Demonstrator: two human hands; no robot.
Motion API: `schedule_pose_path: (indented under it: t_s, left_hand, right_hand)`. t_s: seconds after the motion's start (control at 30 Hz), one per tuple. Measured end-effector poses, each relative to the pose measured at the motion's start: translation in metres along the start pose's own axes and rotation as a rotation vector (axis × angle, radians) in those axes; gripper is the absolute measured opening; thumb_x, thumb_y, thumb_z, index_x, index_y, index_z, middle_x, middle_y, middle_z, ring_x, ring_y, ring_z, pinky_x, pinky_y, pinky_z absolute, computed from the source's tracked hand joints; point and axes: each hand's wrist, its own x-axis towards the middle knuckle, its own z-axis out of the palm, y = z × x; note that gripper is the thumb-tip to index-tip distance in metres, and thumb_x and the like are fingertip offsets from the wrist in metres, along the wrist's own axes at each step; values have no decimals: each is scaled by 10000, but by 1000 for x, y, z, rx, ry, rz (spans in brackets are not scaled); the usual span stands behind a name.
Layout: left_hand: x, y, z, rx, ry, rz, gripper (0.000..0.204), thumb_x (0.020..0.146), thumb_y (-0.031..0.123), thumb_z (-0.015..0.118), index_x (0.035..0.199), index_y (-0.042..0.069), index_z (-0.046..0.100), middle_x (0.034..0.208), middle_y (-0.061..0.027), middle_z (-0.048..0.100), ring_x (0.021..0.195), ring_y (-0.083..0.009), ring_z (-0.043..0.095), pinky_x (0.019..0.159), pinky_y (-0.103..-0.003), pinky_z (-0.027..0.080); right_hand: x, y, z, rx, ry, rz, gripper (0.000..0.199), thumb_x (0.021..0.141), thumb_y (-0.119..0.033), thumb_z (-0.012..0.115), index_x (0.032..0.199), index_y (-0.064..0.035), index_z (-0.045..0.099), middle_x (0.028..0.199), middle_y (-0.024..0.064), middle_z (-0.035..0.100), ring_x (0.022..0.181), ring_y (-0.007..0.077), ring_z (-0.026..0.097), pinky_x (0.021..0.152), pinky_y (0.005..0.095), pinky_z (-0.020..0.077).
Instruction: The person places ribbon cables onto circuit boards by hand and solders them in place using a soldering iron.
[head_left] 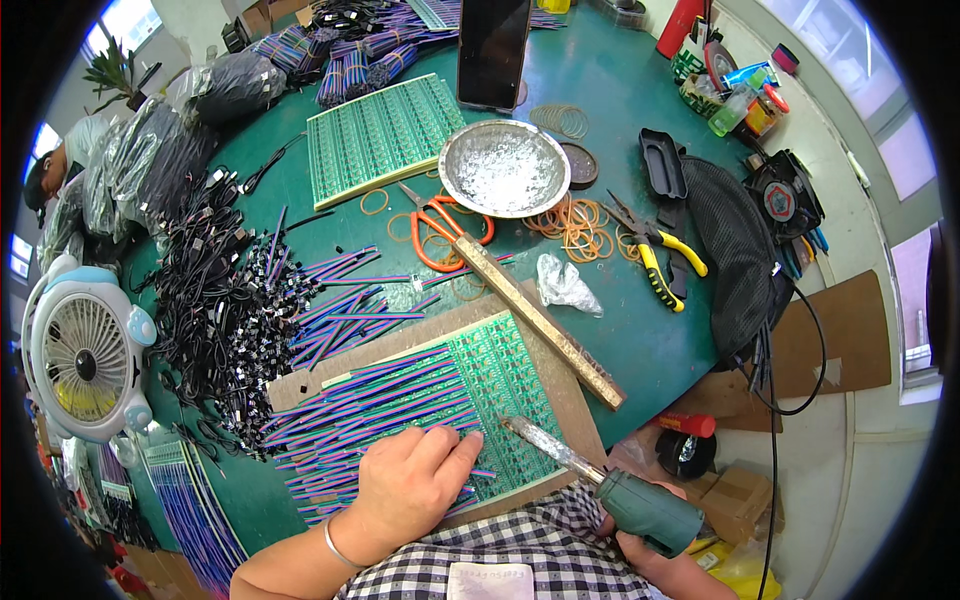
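My left hand (420, 478) is closed over striped ribbon wires (375, 400) in blue, pink and black, its curled fingers hiding their tips there. These wires lie in rows across a green circuit board panel (510, 400), whose right part is bare of wires. Under the panel is a brown board (565, 390). My right hand (640, 555) grips a soldering iron (645, 510) with a thick green body. Its metal tip points up and left, close to the panel's surface and to the right of my left fingers.
Beyond the panel lie a wooden bar (540, 320), orange scissors (440, 235), yellow-black pliers (655, 250) and a metal bowl (505, 170). A phone (493, 50) stands behind. Black cables (205, 300) and a fan (88, 350) are left. A black cord (772, 480) hangs at right.
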Motion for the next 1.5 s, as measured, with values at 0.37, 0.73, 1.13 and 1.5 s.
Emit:
schedule_pose_path:
  t_s: [0.37, 0.73, 1.13, 1.5]
  left_hand:
    - [-11, -16, -62, -70, -22, -166, 341, 616, 51, 681, 953, 104, 667, 817, -26, 592, 638, -183, 597, 511, -303, 475]
    - [11, 0, -23, -195, -44, -42, 431, 587, 3, 662, 1008, 94, 667, 748, -48, 538, 638, -205, 565, 516, -311, 466]
    - [-4, -1, 4, -189, 18, 19, 316, 630, 51, 639, 947, 62, 647, 777, -51, 558, 660, -229, 568, 543, -337, 465]
    - [-5, 2, 1, -189, -59, 4, 318, 618, 46, 648, 937, 33, 641, 801, -77, 569, 693, -247, 575, 575, -346, 476]
  right_hand:
    - [-1, 29, -9, -232, -114, -159, 452, 825, -228, 628, 1125, 27, 407, 773, 111, 643, 733, 177, 611, 764, 314, 468]
    - [-16, 15, -5, 25, 65, 116, 418, 837, -238, 603, 1109, 45, 457, 774, 113, 640, 751, 172, 601, 824, 319, 433]
    - [-18, -1, -3, -113, -15, 33, 263, 816, -222, 616, 962, -12, 553, 783, 60, 640, 765, 163, 606, 846, 298, 411]
    - [-17, 7, -6, -182, -41, -3, 163, 793, -141, 617, 909, -28, 599, 793, 53, 640, 776, 170, 618, 793, 294, 444]
